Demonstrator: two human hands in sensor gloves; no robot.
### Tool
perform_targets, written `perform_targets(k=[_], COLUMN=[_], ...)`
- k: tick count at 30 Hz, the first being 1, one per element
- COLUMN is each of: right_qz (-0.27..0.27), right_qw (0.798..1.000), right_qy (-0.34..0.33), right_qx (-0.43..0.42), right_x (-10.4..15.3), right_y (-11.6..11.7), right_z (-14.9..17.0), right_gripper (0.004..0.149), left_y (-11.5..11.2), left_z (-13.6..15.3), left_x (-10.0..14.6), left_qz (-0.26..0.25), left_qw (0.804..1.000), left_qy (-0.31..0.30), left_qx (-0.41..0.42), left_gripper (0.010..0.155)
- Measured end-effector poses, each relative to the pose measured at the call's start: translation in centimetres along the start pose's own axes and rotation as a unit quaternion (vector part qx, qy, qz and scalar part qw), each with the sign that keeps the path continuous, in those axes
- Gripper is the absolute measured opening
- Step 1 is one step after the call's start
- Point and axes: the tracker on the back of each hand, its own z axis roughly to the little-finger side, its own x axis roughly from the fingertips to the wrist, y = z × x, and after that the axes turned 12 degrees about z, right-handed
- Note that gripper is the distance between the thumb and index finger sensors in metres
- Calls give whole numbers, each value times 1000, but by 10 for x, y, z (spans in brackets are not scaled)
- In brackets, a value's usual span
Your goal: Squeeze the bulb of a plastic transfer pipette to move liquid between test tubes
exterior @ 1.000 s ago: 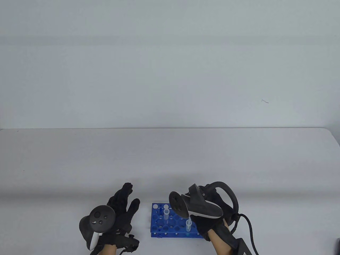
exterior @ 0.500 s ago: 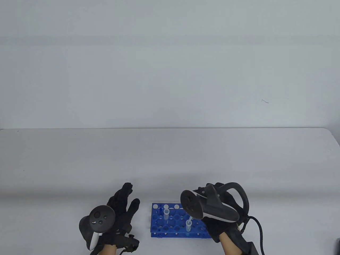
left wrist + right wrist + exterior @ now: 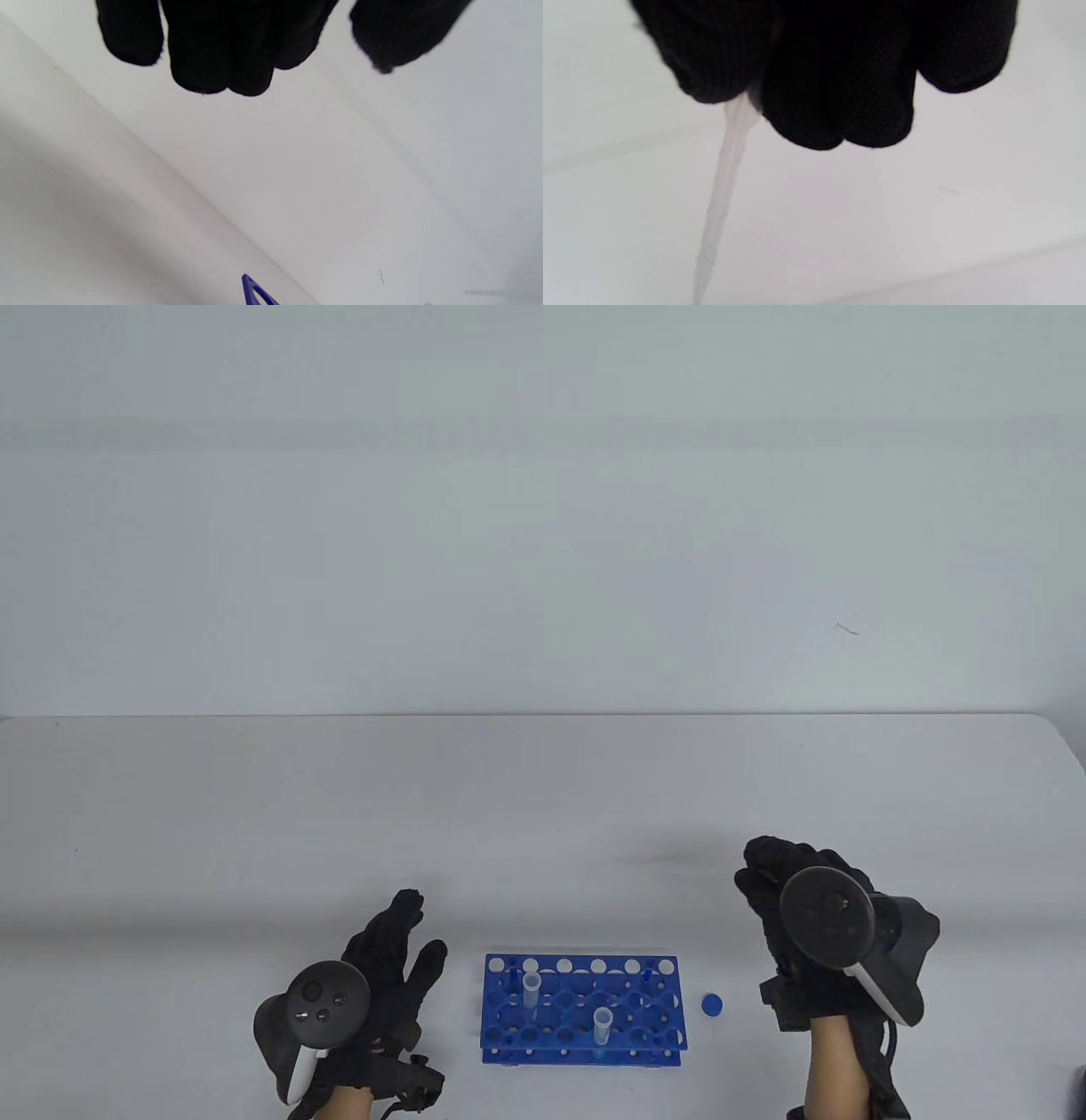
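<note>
A blue test tube rack (image 3: pixel 582 1010) stands near the table's front edge, and its corner shows in the left wrist view (image 3: pixel 254 292). Two clear open tubes stand in it, one at the left (image 3: pixel 531 987) and one at the front middle (image 3: pixel 602 1025). My right hand (image 3: pixel 785 891) is to the right of the rack, away from the tubes. It grips a clear plastic pipette (image 3: pixel 723 190) whose stem points away from the fingers (image 3: pixel 835 110); the bulb is hidden in the glove. My left hand (image 3: pixel 399 950) lies left of the rack, fingers spread, holding nothing.
A small blue cap (image 3: pixel 712 1004) lies on the white table (image 3: pixel 543 814) between the rack and my right hand. A cable runs from the right wrist off the bottom edge. A pale wall stands behind the table's far edge.
My right hand has lifted the pipette out of the front tube and moved right, away from the rack. This uncovers the rack's right side and the blue cap. The left hand has not moved.
</note>
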Motion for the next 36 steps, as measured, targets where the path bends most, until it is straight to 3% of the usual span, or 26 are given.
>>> perform_targets(k=[3, 5, 9, 19, 24, 36], right_qz=[-23, -73, -92, -183, -234, -279], right_qw=[998, 993, 992, 975, 949, 930], right_qy=[61, 93, 91, 40, -8, -8], right_qx=[-16, -15, 2, 120, 211, 238], right_x=[7, 15, 29, 44, 49, 49], right_y=[40, 66, 100, 129, 143, 146], right_z=[33, 50, 63, 69, 67, 64], right_gripper=[43, 43, 44, 46, 44, 49], left_y=[0, 0, 0, 0, 0, -1], left_z=[0, 0, 0, 0, 0, -1], left_x=[0, 0, 0, -1, -1, -1], left_qz=[0, 0, 1, 2, 2, 4], left_qw=[1000, 1000, 1000, 1000, 1000, 1000], left_qy=[0, 1, 0, -1, -2, -3], left_qx=[-1, -1, -1, -1, -1, -1], left_gripper=[75, 75, 75, 75, 75, 75])
